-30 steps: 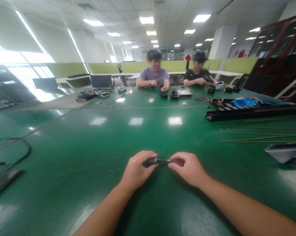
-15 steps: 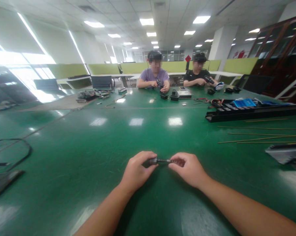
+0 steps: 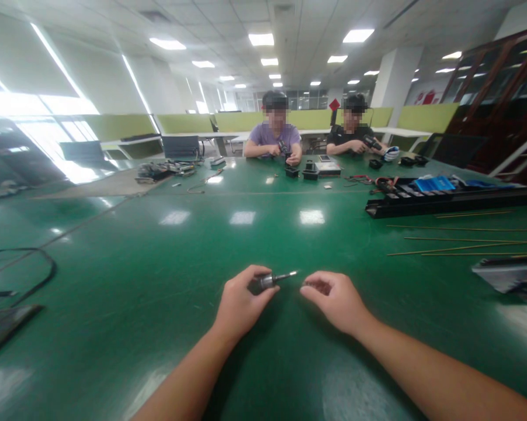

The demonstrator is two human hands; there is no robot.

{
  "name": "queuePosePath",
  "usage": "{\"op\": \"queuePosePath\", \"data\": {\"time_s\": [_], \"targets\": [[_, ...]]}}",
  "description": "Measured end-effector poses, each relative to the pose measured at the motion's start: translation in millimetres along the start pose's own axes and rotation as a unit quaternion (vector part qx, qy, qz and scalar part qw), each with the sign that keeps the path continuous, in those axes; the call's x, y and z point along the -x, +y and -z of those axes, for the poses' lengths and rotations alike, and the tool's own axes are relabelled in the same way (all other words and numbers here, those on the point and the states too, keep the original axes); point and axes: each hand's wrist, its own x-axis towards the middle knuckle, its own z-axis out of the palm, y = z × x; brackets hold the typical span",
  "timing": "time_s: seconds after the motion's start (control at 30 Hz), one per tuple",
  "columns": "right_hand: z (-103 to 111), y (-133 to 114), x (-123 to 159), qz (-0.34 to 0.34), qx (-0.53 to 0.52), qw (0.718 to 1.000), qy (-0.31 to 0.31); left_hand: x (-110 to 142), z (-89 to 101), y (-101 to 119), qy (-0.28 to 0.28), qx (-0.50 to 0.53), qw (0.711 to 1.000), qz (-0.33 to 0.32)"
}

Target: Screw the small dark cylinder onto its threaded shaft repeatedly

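In my left hand is a short cylindrical tool with a dark body, a silver collar and a thin shaft. The shaft points right and slightly up, ending in a bright tip. Thumb and fingers wrap around its body, hiding the rear end. My right hand is just to the right, a small gap from the tip. Its thumb and fingertips are pinched together; a tiny piece seems to sit at them, too small to name. Both hands are over the green tabletop.
Thin brass-coloured rods and a long black channel lie at right. A black cable curves at far left. Across the table sit two people, a purple shirt and a black shirt, near small black boxes.
My left hand has drawn the tool slightly left and tilted its shaft upward, so the tip came away from my right fingertips. My right hand stayed nearly still.
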Motion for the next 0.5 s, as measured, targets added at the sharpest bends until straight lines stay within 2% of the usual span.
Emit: {"op": "queuePosePath", "data": {"time_s": [0.17, 0.27, 0.37, 0.43, 0.5], "targets": [[-2, 10, -7, -0.053, -0.169, 0.984, 0.01, -7, 1.7, -1, 0.12, 0.034, 0.984, 0.13], [-5, 14, -10, -0.057, -0.22, 0.974, 0.019, -10, -2.6, -6, 0.128, 0.166, 0.955, 0.211], [-7, 16, -11, -0.054, -0.241, 0.969, 0.008, -11, -6.8, -13, 0.143, 0.308, 0.898, 0.281], [-8, 16, -11, -0.049, -0.231, 0.972, 0.004, -11, -6.3, -14, 0.157, 0.348, 0.875, 0.298], [-9, 16, -11, -0.047, -0.213, 0.976, 0.004, -12, -1.7, -12, 0.172, 0.355, 0.867, 0.305]]}}
